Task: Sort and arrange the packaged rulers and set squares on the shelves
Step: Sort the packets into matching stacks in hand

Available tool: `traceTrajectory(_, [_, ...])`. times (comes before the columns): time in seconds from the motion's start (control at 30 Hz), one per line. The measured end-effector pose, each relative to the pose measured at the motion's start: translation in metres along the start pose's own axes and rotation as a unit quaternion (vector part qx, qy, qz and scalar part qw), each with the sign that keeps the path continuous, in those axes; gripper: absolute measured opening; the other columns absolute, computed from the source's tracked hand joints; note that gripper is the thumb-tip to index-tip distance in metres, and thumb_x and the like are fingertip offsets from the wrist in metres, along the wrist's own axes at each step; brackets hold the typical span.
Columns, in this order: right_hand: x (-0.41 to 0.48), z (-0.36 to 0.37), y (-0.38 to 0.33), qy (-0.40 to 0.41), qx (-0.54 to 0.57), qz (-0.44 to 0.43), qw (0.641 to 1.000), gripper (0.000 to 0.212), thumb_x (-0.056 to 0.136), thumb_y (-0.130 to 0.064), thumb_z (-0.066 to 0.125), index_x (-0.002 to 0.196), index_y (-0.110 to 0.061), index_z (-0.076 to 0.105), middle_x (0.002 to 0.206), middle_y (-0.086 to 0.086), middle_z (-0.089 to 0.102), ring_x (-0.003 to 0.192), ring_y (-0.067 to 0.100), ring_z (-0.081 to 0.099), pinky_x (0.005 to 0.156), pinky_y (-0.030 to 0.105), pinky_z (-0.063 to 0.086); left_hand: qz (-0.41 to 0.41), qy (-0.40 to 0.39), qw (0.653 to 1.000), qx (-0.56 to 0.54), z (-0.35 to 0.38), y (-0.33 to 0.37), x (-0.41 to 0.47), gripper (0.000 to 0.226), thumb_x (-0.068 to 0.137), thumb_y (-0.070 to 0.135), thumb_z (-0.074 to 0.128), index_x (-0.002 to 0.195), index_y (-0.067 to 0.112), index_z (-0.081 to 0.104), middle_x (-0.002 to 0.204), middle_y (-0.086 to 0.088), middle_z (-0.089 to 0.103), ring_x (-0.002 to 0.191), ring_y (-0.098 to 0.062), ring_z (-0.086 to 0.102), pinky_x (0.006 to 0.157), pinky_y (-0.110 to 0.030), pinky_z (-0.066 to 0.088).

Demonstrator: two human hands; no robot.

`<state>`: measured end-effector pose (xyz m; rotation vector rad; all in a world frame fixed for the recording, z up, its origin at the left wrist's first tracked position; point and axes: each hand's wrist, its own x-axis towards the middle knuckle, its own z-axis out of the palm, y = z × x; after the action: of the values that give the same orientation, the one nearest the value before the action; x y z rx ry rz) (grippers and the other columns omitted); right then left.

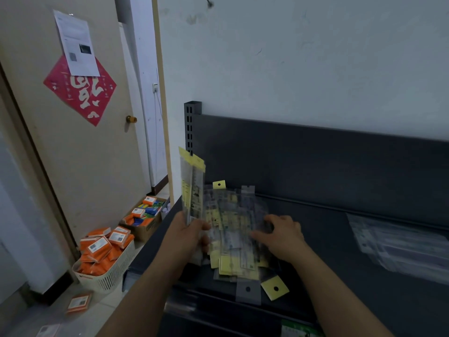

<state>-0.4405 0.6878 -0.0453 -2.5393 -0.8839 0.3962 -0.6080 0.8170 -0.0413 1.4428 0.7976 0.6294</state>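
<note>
Your left hand (188, 235) is gripping an upright bundle of rulers (193, 188). Your right hand (283, 233) is resting, fingers spread, on the ruler pile (233, 229) on the shelf (320, 242). The yellow labels (233, 267) are showing only blurred, illegible print.

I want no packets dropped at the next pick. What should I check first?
1. Left hand grips the held rulers upright: ok.
2. Right hand rests on the pile: ok.
3. Pile squared up: not ok, packets fanned crookedly.
4. Bare shelf between pile and clear packets: ok.
5. Rulers told from set squares: cannot tell, blurred.
</note>
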Motion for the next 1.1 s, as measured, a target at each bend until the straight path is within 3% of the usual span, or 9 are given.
traceTrajectory(0.2, [0.006,-0.005,0.016,0.04,0.001,0.012,0.999,0.053,0.095,-0.045,0.047,0.145,-0.031,0.036,0.147,0.01,0.029,0.133,0.031,0.024,0.109,0.037,0.029,-0.022,-0.025,0.998,-0.048,0.001,-0.005,0.0,0.018,0.097,0.004,0.042,0.114,0.001,0.048,0.09,-0.016,0.061,0.058,-0.017,0.052,0.052,-0.03,0.047])
traceTrajectory(0.3, [-0.001,0.0,0.006,0.049,0.056,-0.081,0.994,0.05,0.094,-0.046,0.051,0.142,-0.033,0.041,0.152,0.003,0.025,0.139,0.026,0.015,0.114,0.037,0.021,-0.03,-0.01,0.998,-0.053,-0.001,-0.007,0.001,0.017,0.097,0.004,0.043,0.113,0.001,0.049,0.088,-0.016,0.061,0.056,-0.017,0.054,0.05,-0.029,0.05])
traceTrajectory(0.43, [-0.005,0.014,-0.013,-0.06,0.016,-0.238,0.969,0.047,0.098,-0.043,0.044,0.144,-0.04,0.035,0.16,-0.011,0.01,0.147,0.011,-0.005,0.12,0.04,0.005,-0.037,0.003,0.998,-0.054,-0.002,-0.008,0.003,0.022,0.098,0.005,0.042,0.116,-0.003,0.051,0.083,-0.015,0.062,0.058,-0.019,0.055,0.044,-0.023,0.051])
traceTrajectory(0.57, [0.003,0.017,-0.01,-0.061,-0.044,-0.225,0.971,0.047,0.102,-0.039,0.033,0.149,-0.035,0.027,0.161,-0.007,0.011,0.148,0.011,-0.003,0.12,0.035,0.0,-0.037,0.007,0.998,-0.049,-0.004,-0.008,0.003,0.023,0.098,0.004,0.043,0.116,-0.006,0.05,0.081,-0.015,0.061,0.057,-0.02,0.055,0.042,-0.022,0.049])
traceTrajectory(0.73, [0.001,0.011,-0.003,-0.029,0.005,-0.183,0.983,0.045,0.103,-0.028,0.038,0.148,-0.022,0.034,0.161,-0.004,0.009,0.148,0.013,0.005,0.115,0.024,0.01,-0.02,0.023,0.998,-0.051,-0.005,-0.01,0.002,0.02,0.097,0.004,0.042,0.112,-0.006,0.052,0.083,-0.019,0.063,0.063,-0.023,0.059,0.054,-0.032,0.053])
traceTrajectory(0.83, [-0.003,0.007,-0.009,0.016,0.032,-0.205,0.978,0.042,0.101,-0.025,0.044,0.143,-0.022,0.043,0.159,-0.008,0.015,0.147,0.01,0.008,0.112,0.02,0.012,-0.012,0.017,0.998,-0.057,-0.004,-0.009,-0.002,0.017,0.095,0.001,0.045,0.107,-0.007,0.054,0.081,-0.018,0.062,0.063,-0.021,0.06,0.051,-0.026,0.054])
traceTrajectory(0.9, [-0.005,0.008,-0.015,-0.004,0.012,-0.249,0.968,0.043,0.101,-0.027,0.044,0.143,-0.025,0.042,0.157,-0.011,0.022,0.146,0.007,0.01,0.112,0.019,0.01,-0.013,0.01,0.998,-0.054,-0.005,-0.009,-0.003,0.016,0.094,0.0,0.047,0.106,-0.007,0.055,0.081,-0.018,0.063,0.064,-0.02,0.06,0.049,-0.022,0.054])
traceTrajectory(0.97, [-0.007,0.011,-0.019,-0.035,-0.012,-0.254,0.967,0.042,0.1,-0.029,0.046,0.142,-0.023,0.044,0.153,-0.012,0.032,0.143,0.006,0.022,0.111,0.018,0.016,-0.015,0.009,0.999,-0.046,-0.006,-0.009,-0.002,0.015,0.093,0.0,0.048,0.105,-0.007,0.056,0.081,-0.018,0.064,0.063,-0.02,0.061,0.05,-0.023,0.054])
traceTrajectory(1.1, [-0.006,0.008,-0.017,0.026,0.004,-0.2,0.98,0.033,0.098,-0.026,0.05,0.122,-0.008,0.063,0.137,0.001,0.054,0.123,0.015,0.05,0.103,0.026,0.039,-0.013,-0.001,0.999,-0.035,-0.006,-0.009,-0.002,0.012,0.094,0.0,0.047,0.097,-0.003,0.057,0.076,-0.016,0.064,0.06,-0.02,0.06,0.055,-0.027,0.054])
